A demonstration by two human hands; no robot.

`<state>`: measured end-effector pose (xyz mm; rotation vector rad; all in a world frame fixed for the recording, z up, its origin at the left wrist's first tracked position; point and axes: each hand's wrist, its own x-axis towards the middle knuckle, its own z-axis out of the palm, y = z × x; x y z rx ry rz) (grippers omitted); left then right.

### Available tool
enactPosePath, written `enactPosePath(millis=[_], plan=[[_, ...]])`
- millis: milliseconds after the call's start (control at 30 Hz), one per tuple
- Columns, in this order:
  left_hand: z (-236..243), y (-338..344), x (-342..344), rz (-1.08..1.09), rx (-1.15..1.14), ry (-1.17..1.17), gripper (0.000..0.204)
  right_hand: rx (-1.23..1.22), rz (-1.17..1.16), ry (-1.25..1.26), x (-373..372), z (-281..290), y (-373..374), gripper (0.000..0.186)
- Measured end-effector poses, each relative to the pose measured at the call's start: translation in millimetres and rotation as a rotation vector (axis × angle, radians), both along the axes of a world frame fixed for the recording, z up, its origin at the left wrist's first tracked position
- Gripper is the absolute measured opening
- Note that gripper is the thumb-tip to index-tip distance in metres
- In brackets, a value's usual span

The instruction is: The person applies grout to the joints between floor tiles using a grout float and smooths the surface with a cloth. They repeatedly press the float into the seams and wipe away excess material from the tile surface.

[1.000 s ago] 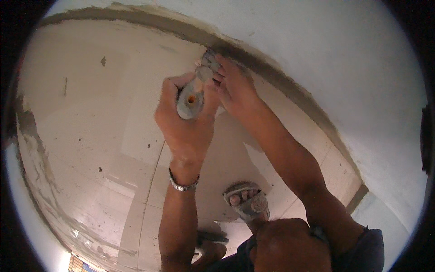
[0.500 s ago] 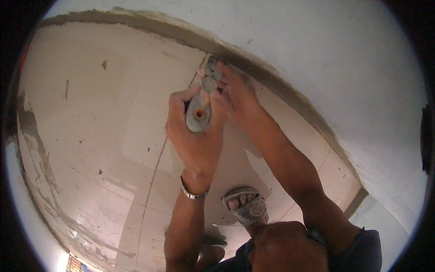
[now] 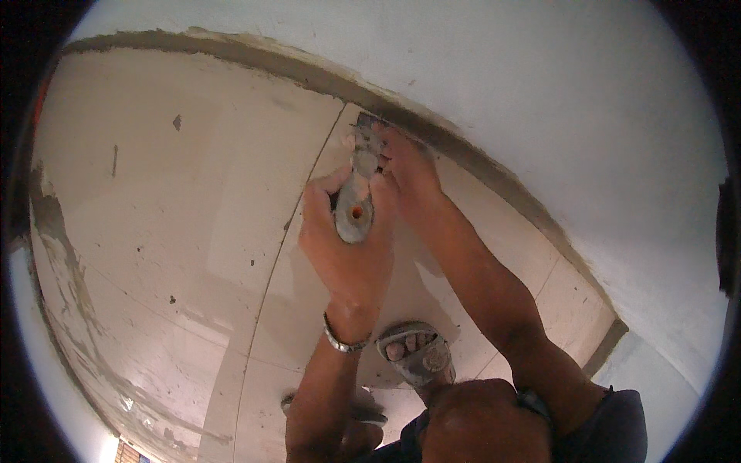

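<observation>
A grey, dust-smeared hand tool points away from me toward the foot of the wall. Its rounded near end has a rusty-orange hole, and a dark front end shows near the wall; its exact kind is not clear. My left hand, with a metal band at the wrist, is closed around the rounded end. The fingers of my right hand grip the front part from the right, hiding some of it. Beneath lies a pale floor tile, just right of a dark tile joint.
A white wall curves along the far and right sides, with a rough grey mortar strip at its base. Grey smears and specks mark the tiles at left. My sandaled foot rests close behind my hands.
Both hands and the tool have shifted a little to the right, off the tile joint and onto the tile beside it. The grip looks the same. The whole view has also shifted slightly.
</observation>
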<state>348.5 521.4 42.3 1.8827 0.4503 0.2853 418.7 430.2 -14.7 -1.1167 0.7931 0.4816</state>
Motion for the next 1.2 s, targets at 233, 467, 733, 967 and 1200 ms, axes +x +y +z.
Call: enactPosePath(millis=[233, 467, 733, 967, 1200], plan=[[0, -5, 1, -0.003, 0.051, -0.074, 0.024, -0.069, 0.03, -0.03, -1, -11, -10, 0.032], [2, -8, -6, -0.02, 0.106, -0.067, 0.027, -0.013, -0.06, 0.045, -9, 3, -11, 0.025], [4, -20, -4, -0.002, -0.003, -0.045, 0.027, 0.107, -0.079, 0.01, -5, 12, -21, 0.024], [9, -2, 9, 0.076, -0.013, -0.012, 0.026, -0.007, 0.025, -0.008, 8, 2, -1, 0.036], [7, 23, 22, -0.024, 0.054, -0.048, 0.024, 0.202, -0.046, -0.054, 13, -14, 11, 0.03]])
